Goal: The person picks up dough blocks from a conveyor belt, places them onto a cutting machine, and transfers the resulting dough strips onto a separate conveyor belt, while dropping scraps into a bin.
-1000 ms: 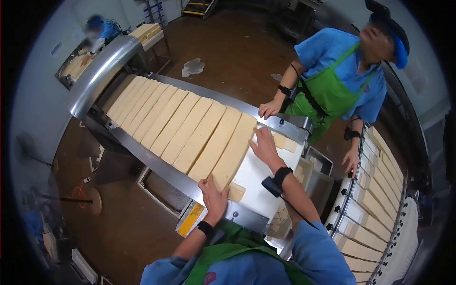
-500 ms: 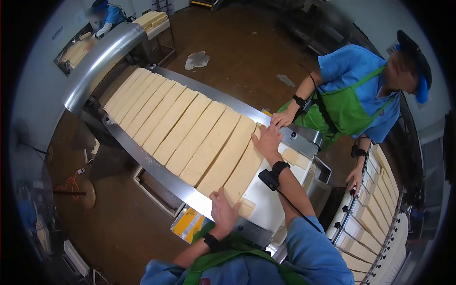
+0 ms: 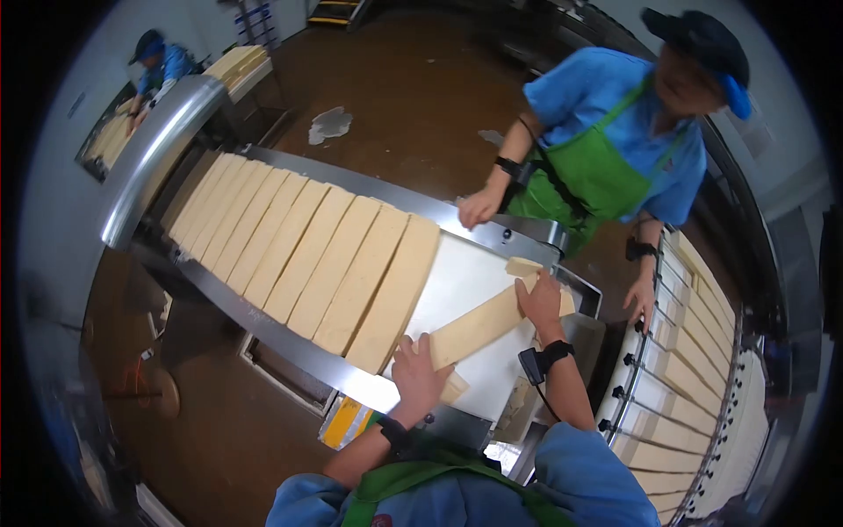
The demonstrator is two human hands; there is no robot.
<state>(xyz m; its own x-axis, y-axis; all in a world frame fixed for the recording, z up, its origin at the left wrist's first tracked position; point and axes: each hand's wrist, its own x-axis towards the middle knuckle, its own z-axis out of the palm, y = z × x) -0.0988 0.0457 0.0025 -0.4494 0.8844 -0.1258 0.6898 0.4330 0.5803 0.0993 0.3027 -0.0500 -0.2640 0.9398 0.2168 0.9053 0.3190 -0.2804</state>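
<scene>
A long pale cream slab [image 3: 479, 327] lies slantwise on the white end of the conveyor [image 3: 448, 272], apart from the row. My right hand [image 3: 542, 307] is wrapped over its far right end. At the near end, my left hand [image 3: 418, 373] closes on the slab. A small cut piece [image 3: 454, 387] sits beside my left hand, and another offcut [image 3: 523, 266] lies just beyond my right hand. To the left, a row of similar slabs [image 3: 351, 263] rests side by side on the belt.
Across the conveyor stands a co-worker [image 3: 606, 149], one hand on the metal rail. A second rack of slabs [image 3: 676, 395] is at the right. A curved metal hood [image 3: 162, 158] spans the far end, where another person [image 3: 162, 66] works.
Both hands have drawn the end slab away from the row and turned it toward the right. The row sits farther left in view. The co-worker's hand is now apart from mine.
</scene>
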